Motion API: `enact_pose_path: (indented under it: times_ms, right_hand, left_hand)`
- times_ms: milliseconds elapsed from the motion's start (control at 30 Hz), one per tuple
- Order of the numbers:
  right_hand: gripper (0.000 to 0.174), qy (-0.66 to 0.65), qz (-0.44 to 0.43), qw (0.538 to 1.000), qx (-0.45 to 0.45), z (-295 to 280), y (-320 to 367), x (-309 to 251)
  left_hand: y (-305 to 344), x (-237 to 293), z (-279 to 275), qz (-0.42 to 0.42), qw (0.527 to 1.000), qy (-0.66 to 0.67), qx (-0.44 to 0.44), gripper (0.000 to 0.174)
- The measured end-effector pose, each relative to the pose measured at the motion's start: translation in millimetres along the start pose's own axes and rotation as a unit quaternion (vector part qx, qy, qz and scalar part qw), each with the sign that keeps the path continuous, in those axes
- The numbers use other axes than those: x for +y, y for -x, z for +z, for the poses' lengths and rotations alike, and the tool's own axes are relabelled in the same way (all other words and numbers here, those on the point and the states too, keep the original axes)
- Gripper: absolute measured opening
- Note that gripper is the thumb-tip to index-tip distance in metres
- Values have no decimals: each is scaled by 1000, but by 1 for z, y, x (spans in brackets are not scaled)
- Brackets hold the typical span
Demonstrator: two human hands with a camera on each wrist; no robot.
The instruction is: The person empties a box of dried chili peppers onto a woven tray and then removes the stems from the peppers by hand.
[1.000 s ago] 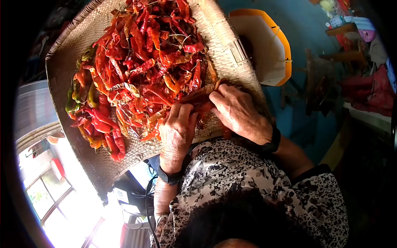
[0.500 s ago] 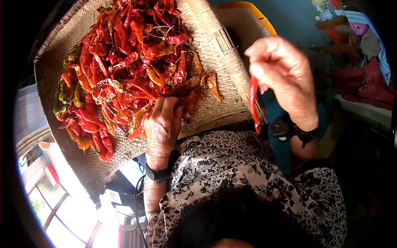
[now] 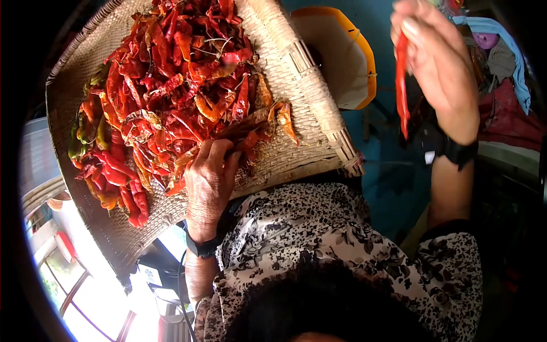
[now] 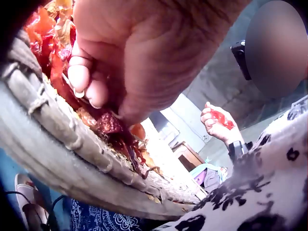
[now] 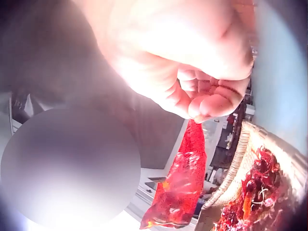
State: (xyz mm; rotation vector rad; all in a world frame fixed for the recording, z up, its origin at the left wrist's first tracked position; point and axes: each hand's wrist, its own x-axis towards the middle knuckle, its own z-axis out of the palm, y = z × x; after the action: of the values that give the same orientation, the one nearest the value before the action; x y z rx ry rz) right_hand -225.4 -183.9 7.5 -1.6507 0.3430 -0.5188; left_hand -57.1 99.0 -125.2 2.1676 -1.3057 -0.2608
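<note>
A heap of dried red chili peppers (image 3: pixel 171 85) lies on a woven basket tray (image 3: pixel 319 100), with some green and smooth red peppers (image 3: pixel 134 199) along its left side. At the heap's lower right edge, my left hand (image 3: pixel 208 185) curls its fingers and thumb around a dark, wrinkled dried chili pepper (image 4: pixel 109 125). Up to the right, off the tray, my right hand (image 3: pixel 441 71) pinches one long red chili pepper (image 3: pixel 402 91) by its end. The pepper hangs down, flat and shiny in the right wrist view.
An orange-rimmed container (image 3: pixel 366 57) stands on the blue floor just beyond the tray's right rim. Cloths, including a dark red one (image 3: pixel 504 117), are piled at far right. A bright window (image 3: pixel 74 290) is at lower left. Cables (image 3: pixel 183 296) hang beside the left forearm.
My right hand has left the heap and moved up and right, carrying the red chili pepper past the tray's edge. My left hand has stayed at the heap. A yellowish pepper lies uncovered near the rim.
</note>
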Motion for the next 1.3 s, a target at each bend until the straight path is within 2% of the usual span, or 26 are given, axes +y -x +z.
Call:
enact_pose_path:
  times_ms: [67, 133, 200, 267, 300, 367, 400, 500, 533, 600, 633, 667, 733, 800, 833, 933, 1000, 1033, 1100, 1200, 1267, 1300]
  right_hand:
    - [14, 15, 39, 997, 63, -3, -24, 3]
    - [11, -1, -4, 998, 57, -10, -49, 1]
    - [10, -18, 0, 999, 34, -9, -55, -7]
    - [10, -29, -17, 999, 42, -24, -74, 5]
    - [9, -29, -18, 997, 76, -34, -81, 18]
    - [9, -54, 4, 995, 87, -29, -80, 35]
    - [9, -80, 29, 992, 98, -25, -79, 44]
    - [13, 2, 81, 992, 93, -11, -74, 61]
    - [13, 6, 98, 991, 96, -4, -71, 61]
    - [14, 1, 100, 989, 105, -3, -69, 68]
    - [14, -11, 94, 990, 104, -2, -69, 70]
    - [14, -24, 88, 991, 103, -3, -69, 72]
    - [13, -44, 86, 989, 108, -9, -72, 72]
    - [13, -18, 104, 987, 118, -16, -76, 68]
    - [12, -50, 68, 991, 100, -28, -82, 73]
    - [14, -74, 30, 996, 28, -59, -94, 46]
    - [16, -36, -1, 994, 103, -97, -115, 39]
    - [16, -42, -23, 995, 90, -103, -118, 29]
    - [15, -76, -50, 992, 88, -94, -119, 8]
    - [14, -18, -36, 994, 105, -24, -93, -17]
    - [17, -132, -48, 990, -34, -4, -85, 0]
    - [19, -175, -34, 983, -33, 5, -83, 16]
  left_hand:
    - [2, -2, 1, -9, 1000, 0, 0, 12]
    - [5, -3, 2, -7, 1000, 0, 1, 15]
    - [7, -4, 2, -6, 1000, 1, -3, 18]
    - [6, -1, 2, -15, 1000, -23, 7, 32]
    - [6, 3, 1, -15, 1000, -23, 7, 32]
    - [5, 14, -3, 26, 999, -26, 33, 56]
    - [8, 16, -4, 5, 999, 27, -26, 70]
    - [10, 11, 5, 155, 984, -36, -83, 78]
    - [10, 9, 11, 155, 983, -34, -88, 78]
    - [11, 8, 23, 190, 967, -142, -97, 74]
    - [14, 3, 30, 215, 953, -205, -63, 66]
    - [17, 1, 35, 217, 952, -206, -63, 66]
    - [21, 0, 39, 260, 927, -264, -61, 54]
    - [22, -1, 37, 273, 921, -274, -29, 53]
    - [23, 3, 30, 272, 924, -264, -42, 53]
    - [24, 7, 18, 271, 927, -250, -72, 52]
    - [29, 4, 18, 277, 916, -274, -98, 51]
    - [32, -1, 20, 284, 911, -283, -101, 53]
    - [34, -2, 22, 277, 916, -271, -106, 54]
    - [32, -2, 23, 268, 924, -247, -113, 59]
    - [33, -3, 21, 270, 920, -254, -129, 59]
    - [32, -1, 18, 269, 919, -257, -127, 59]
